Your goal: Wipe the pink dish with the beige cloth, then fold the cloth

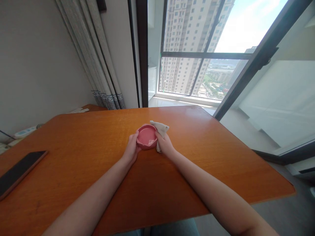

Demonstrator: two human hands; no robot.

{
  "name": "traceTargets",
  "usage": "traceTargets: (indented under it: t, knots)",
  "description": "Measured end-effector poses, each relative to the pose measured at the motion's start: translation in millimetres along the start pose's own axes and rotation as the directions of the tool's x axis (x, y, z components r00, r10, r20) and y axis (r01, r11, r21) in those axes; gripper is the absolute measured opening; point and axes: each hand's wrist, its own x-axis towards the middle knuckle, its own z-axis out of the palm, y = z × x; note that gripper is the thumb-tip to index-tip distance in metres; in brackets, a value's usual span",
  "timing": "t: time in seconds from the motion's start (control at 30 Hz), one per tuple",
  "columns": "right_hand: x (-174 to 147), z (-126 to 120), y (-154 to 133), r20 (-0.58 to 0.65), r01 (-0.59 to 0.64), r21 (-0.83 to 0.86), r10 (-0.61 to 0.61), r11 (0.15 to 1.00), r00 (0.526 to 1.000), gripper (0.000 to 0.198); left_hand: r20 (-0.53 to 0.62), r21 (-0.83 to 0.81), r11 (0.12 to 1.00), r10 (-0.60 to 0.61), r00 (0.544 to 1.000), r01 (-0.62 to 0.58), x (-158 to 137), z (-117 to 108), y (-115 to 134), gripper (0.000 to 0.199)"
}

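A round pink ashtray point(147, 135) with a raised, notched rim is held over the middle of the table, its hollow facing up towards me. My left hand point(131, 149) grips its left side, thumb on the rim and the other fingers mostly hidden beneath. On the opposite side, my right hand point(166, 146) is closed on a crumpled whitish cloth point(161, 128) and presses against the ashtray's right edge. Part of the cloth sticks up past the hand, and another bit hangs below it. A pale patch shows inside the ashtray, perhaps a reflection.
The brown wooden table point(201, 144) spans the view. A dark phone point(21, 172) lies at its left side. Behind the left edge is a white power strip point(26, 131). A grey curtain point(98, 62) hangs beyond, beside a large window point(197, 55).
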Motion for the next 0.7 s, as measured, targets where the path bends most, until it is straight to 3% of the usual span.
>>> traceTargets:
  t: [0.17, 0.4, 0.57, 0.7]
  knots:
    - [1, -2, 0, 0.066, -0.004, -0.031, 0.006, 0.999, 0.998, 0.048, -0.057, 0.024, 1.000, -0.007, 0.998, 0.008, 1, 0, 0, 0.035]
    - [-13, 19, 8, 0.020, 0.037, -0.084, -0.036, 0.996, 0.999, 0.059, -0.072, -0.104, 0.991, 0.079, 0.994, -0.087, 4, 0, -4, 0.030]
    - [-10, 12, 2, -0.078, 0.000, -0.028, -0.002, 1.000, 0.997, 0.054, -0.014, 0.021, 1.000, 0.003, 1.000, -0.002, 2, -3, -4, 0.031]
    - [-3, 2, -5, 0.002, 0.102, -0.020, -0.102, 0.995, 0.995, 0.047, 0.015, 0.030, 0.999, -0.040, 0.999, 0.040, 1, -1, -4, 0.031]
